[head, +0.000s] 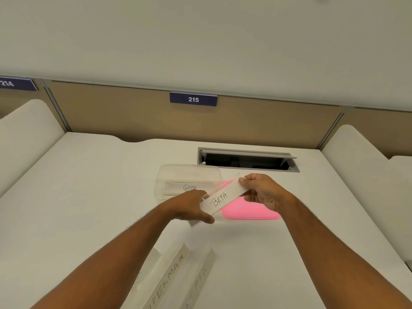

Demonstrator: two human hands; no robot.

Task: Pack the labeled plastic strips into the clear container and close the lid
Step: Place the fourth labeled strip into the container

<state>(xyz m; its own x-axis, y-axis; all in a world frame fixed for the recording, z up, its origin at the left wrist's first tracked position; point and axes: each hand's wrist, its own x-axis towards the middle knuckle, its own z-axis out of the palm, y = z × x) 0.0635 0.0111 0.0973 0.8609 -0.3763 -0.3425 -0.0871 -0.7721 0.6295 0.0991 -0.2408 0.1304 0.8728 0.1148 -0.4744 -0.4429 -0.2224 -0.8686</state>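
Both hands hold a clear plastic strip marked BETA [219, 200] above the desk, tilted up to the right. My left hand [189, 208] grips its lower left end and my right hand [263, 192] pinches its upper right end. Just behind it stands the clear container [178, 175], open, with a strip marked GAMA [189, 188] lying inside. The pink lid [249, 211] lies flat on the desk under my right hand, to the right of the container. Near the front edge lie two more strips, SUPERMAN [169, 279] and BATMAN [197, 286], beside my left forearm.
The white desk [89, 197] has an open cable hatch [247, 161] behind the container. A tan partition with a sign 215 [193, 99] closes the back. White side dividers rise at left [24, 139] and right [356, 157].
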